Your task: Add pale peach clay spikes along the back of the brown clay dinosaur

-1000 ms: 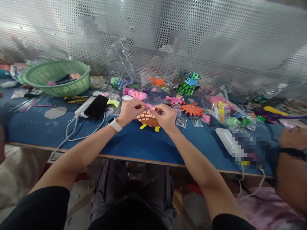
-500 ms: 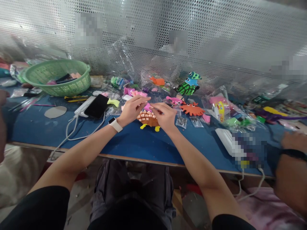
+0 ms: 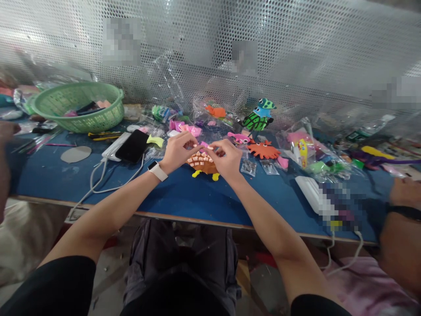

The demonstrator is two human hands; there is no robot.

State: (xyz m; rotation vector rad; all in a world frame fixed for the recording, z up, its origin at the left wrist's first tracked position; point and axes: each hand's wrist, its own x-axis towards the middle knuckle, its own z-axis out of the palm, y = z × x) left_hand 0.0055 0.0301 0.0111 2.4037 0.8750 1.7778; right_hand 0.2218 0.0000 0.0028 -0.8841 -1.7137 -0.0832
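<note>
A brown clay animal figure (image 3: 206, 167) with rows of pale pink pieces on its back and yellow feet stands on the blue table. Just above it, my left hand (image 3: 179, 150) is closed in a pinch, a white watch on its wrist. Facing it, my right hand (image 3: 226, 158) also pinches, and the fingertips of both hands nearly meet. Whatever small bit lies between them is too small to name. Behind the fingers shows some pink clay (image 3: 204, 144). An orange crab-like clay figure (image 3: 264, 150) lies right of my right hand.
A green basket (image 3: 79, 125) stands at the back left, near a black phone (image 3: 133, 147) and cables. Small clear packets (image 3: 248, 167) and a green turtle-like figure (image 3: 258, 118) lie right of centre. A white device (image 3: 307, 193) and a co-worker's arm (image 3: 403, 219) are at right.
My left fingers, stretched over the figure before, have curled into a pinch. My right fingertips have come up to meet them. The figure stays in place.
</note>
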